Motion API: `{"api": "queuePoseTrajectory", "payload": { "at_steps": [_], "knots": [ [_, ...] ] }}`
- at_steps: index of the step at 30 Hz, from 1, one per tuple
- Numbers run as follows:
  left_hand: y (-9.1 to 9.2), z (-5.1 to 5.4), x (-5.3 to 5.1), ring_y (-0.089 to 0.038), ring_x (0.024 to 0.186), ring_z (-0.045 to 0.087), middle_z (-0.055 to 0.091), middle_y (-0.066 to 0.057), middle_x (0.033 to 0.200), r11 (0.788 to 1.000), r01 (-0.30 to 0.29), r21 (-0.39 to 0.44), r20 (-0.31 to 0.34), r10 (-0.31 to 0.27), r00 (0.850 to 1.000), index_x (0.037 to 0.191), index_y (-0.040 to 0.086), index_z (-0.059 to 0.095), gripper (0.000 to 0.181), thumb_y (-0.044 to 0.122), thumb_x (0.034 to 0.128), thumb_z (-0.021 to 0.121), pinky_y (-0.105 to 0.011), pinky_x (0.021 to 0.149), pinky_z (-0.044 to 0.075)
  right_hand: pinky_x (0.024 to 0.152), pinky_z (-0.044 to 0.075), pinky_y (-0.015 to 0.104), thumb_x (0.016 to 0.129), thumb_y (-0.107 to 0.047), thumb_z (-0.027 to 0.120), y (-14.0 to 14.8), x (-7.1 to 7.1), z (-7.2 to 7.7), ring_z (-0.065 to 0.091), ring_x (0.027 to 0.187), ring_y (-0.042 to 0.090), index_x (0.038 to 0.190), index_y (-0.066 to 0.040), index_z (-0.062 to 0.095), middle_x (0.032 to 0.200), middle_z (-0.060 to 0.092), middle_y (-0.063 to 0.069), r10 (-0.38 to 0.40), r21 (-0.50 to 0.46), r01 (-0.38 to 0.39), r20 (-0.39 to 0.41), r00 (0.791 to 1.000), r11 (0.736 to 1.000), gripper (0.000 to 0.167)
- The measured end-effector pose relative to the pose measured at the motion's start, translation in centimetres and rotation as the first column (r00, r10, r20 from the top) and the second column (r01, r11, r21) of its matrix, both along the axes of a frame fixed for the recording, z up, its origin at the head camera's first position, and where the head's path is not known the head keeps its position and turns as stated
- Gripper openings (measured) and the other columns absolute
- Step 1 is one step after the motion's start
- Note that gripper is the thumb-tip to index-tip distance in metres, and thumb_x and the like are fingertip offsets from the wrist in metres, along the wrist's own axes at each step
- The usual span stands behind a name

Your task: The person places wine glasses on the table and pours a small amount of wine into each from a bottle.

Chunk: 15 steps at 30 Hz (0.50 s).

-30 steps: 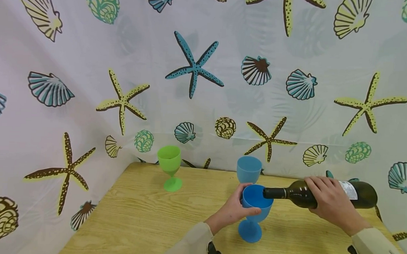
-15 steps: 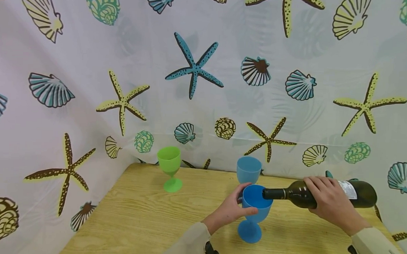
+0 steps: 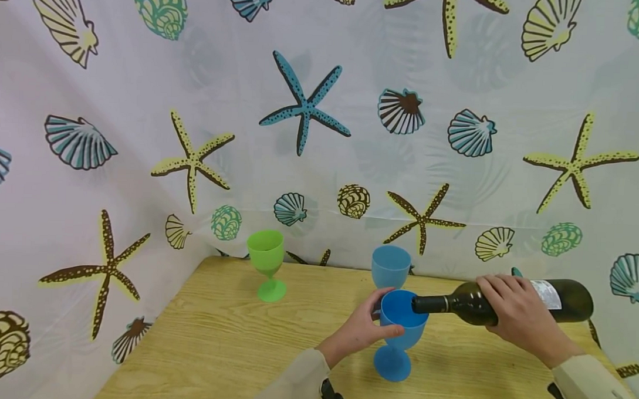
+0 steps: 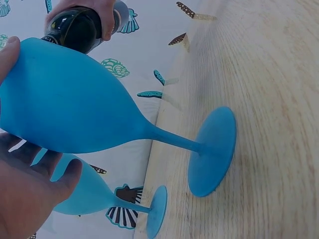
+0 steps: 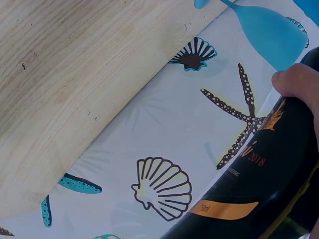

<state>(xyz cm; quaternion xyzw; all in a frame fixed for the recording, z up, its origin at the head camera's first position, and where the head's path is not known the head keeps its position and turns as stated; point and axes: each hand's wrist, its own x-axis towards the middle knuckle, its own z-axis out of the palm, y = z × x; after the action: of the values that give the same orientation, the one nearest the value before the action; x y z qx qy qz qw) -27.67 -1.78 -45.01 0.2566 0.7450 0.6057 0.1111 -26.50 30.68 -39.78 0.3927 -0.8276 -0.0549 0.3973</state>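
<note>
Bottle (image 3: 469,303): its fat end is a tiny bit higher than half a second ago; I think that helps pouring;
Right hand (image 3: 521,315): fingers wrap round the bottle;
Blue cup (image 3: 413,336): stands on the table (image 3: 214,337), same spot as before, bottle tip at its top;
Left hand (image 3: 358,331): fingers and thumb hold the blue cup

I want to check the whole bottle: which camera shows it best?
The head view: the bottle shows from neck to base, partly covered by the right hand. The left wrist view shows mainly its dark shoulder; the right wrist view shows its printed side, cropped.
</note>
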Motion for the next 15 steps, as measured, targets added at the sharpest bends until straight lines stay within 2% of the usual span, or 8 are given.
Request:
{"api": "queuePoseTrajectory", "payload": {
  "at_steps": [15],
  "knots": [
    [0.02, 0.09, -0.08, -0.026, 0.127, 0.043, 0.043, -0.006, 0.14, 1.0, 0.003, 0.005, 0.005, -0.003, 1.0, 0.147, 0.014, 0.032, 0.078, 0.039, 0.0839, 0.072, -0.045, 0.101, 0.039, 0.073, 0.046, 0.054, 0.026, -0.031, 0.097, -0.14, 0.1, 0.56, 0.057, 0.089, 0.037, 0.114, 0.007, 0.058, 0.104, 0.06, 0.019, 0.002, 0.01, -0.003, 0.006, 1.0, 1.0, 0.103]
  ]
}}
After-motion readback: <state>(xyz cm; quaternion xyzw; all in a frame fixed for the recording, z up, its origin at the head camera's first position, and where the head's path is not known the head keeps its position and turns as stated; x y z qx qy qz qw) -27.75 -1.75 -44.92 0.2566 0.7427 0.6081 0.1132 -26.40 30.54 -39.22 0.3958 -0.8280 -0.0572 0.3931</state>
